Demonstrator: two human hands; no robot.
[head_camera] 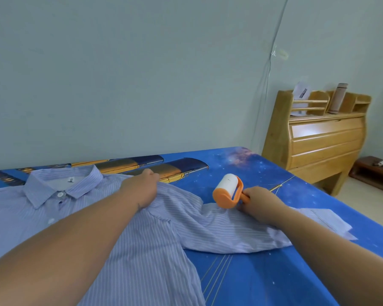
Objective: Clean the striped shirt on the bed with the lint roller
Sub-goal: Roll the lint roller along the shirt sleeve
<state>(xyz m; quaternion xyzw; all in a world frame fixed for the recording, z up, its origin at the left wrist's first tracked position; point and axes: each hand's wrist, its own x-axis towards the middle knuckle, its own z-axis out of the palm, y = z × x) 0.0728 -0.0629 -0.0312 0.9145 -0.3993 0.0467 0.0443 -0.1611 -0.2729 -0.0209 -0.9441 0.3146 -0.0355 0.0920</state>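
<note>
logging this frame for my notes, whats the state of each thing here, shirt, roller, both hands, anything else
striped shirt: laid flat on the bed, front up, collar buttoned, one sleeve spread sideways
lint roller: held by its handle, roll resting at the sleeve's upper edge
left hand: pressed down on the shirt's shoulder
right hand: closed around the roller handle
bed sheet: blue, spread smooth
wooden headboard: upright beside the wall
</note>
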